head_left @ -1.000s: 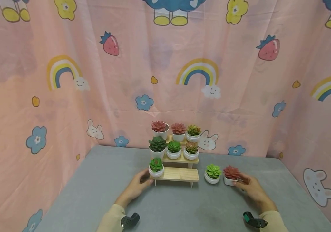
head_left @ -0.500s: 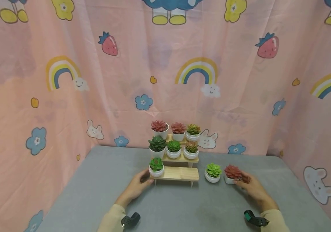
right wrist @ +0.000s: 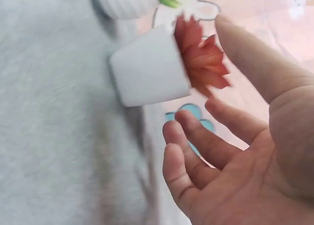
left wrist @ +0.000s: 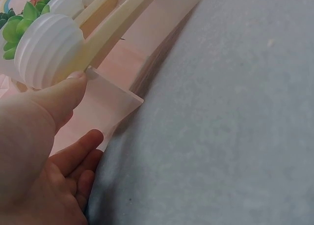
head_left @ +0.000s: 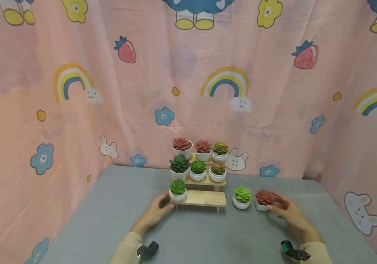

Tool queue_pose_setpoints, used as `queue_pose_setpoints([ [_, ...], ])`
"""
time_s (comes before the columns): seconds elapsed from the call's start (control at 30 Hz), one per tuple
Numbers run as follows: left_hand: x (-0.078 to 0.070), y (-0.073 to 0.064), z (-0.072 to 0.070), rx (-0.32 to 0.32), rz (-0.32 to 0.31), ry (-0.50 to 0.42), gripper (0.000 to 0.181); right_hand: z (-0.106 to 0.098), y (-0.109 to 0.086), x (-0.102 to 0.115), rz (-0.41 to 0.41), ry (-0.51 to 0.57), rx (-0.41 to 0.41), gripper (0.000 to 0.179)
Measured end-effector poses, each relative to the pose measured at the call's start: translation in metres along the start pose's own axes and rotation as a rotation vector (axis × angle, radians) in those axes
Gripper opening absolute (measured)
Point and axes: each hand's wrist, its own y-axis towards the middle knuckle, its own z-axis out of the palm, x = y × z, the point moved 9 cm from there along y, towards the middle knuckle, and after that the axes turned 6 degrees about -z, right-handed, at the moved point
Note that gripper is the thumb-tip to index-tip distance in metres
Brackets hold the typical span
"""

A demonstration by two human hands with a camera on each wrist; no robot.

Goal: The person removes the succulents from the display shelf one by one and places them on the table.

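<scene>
Left hand (head_left: 155, 211): grip spread, thumb at left end of stand (head_left: 206, 198).
Right hand (head_left: 289, 212): grip spread, just right of red plant (head_left: 263, 199).
Red plant: on table (head_left: 208, 238), beside lime plant (head_left: 242, 198).

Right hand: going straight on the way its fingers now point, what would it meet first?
The right hand would likely meet the red succulent in its white pot first, though the exact gap is unclear; the bright green succulent stands beyond it.
</scene>
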Motion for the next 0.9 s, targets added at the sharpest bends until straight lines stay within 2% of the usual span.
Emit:
queue_pose_setpoints([
  [0.2, 0.000, 0.000, 0.000, 0.008, 0.004, -0.007, 0.060, -0.015, -0.003, 0.022, -0.069, -0.078, -0.103, 0.073],
  [0.33, 0.000, -0.001, 0.000, 0.003, 0.002, -0.003, 0.060, -0.019, -0.007, 0.041, -0.098, -0.086, -0.175, 0.072],
  [0.5, -0.001, -0.002, -0.001, -0.004, -0.011, 0.013, 0.060, -0.017, -0.008, 0.066, -0.128, -0.078, -0.251, 0.069],
  [0.67, 0.000, -0.001, -0.002, -0.010, -0.016, 0.017, 0.060, -0.010, -0.008, 0.090, -0.242, -0.058, -0.330, 0.058],
  [0.77, 0.001, 0.000, -0.001, -0.008, -0.014, 0.022, 0.060, -0.003, -0.009, 0.101, -0.292, -0.049, -0.347, 0.053],
  [0.9, 0.002, 0.001, 0.000, -0.007, -0.005, 0.022, 0.060, 0.007, -0.009, 0.113, -0.308, -0.041, -0.322, 0.050],
])
